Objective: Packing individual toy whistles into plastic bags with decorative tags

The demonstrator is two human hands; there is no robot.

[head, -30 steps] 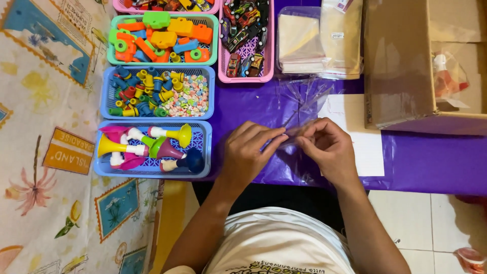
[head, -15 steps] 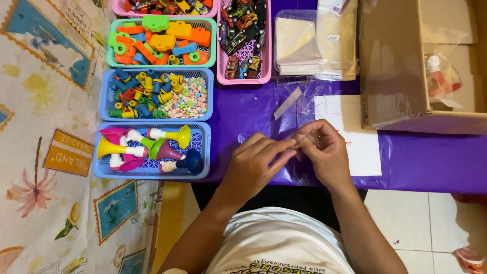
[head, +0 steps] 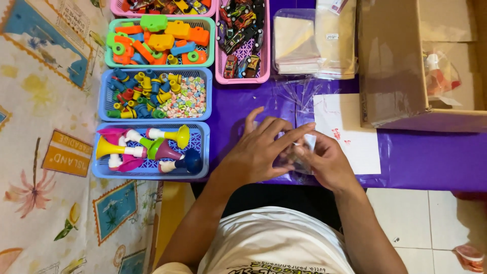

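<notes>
Both hands are meeting over a small clear plastic bag (head: pixel 303 152) at the centre of the purple table cover (head: pixel 416 157). Right hand (head: pixel 327 162) is pinching the bag's edge between thumb and fingertips, while left hand (head: pixel 261 152) is lying across it with fingers stretched toward three o'clock and pressing on its top. What the bag is holding is hidden under the fingers.

At about one o'clock from the hands a white paper sheet (head: pixel 350 132) with small red marks is lying flat on the cover, touching the bottom of a brown cardboard box (head: pixel 395 56), which is holding a bagged toy with red parts (head: pixel 439 76). At twelve o'clock loose clear bags (head: pixel 304 94) are lying crinkled, and beyond them a stack of packaged clear sleeves (head: pixel 314 40) is resting.

At nine o'clock a blue basket (head: pixel 200 152) is holding toy trumpets (head: pixel 147 147) in yellow, pink and purple. Above it, at ten o'clock, a second blue basket (head: pixel 205 73) is holding small whistles and pastel beads. Farther up, a green basket (head: pixel 208 23) is holding chunky orange, green and blue toys, and beside it at eleven o'clock a pink basket (head: pixel 243 76) is holding toy cars (head: pixel 238 25).
</notes>
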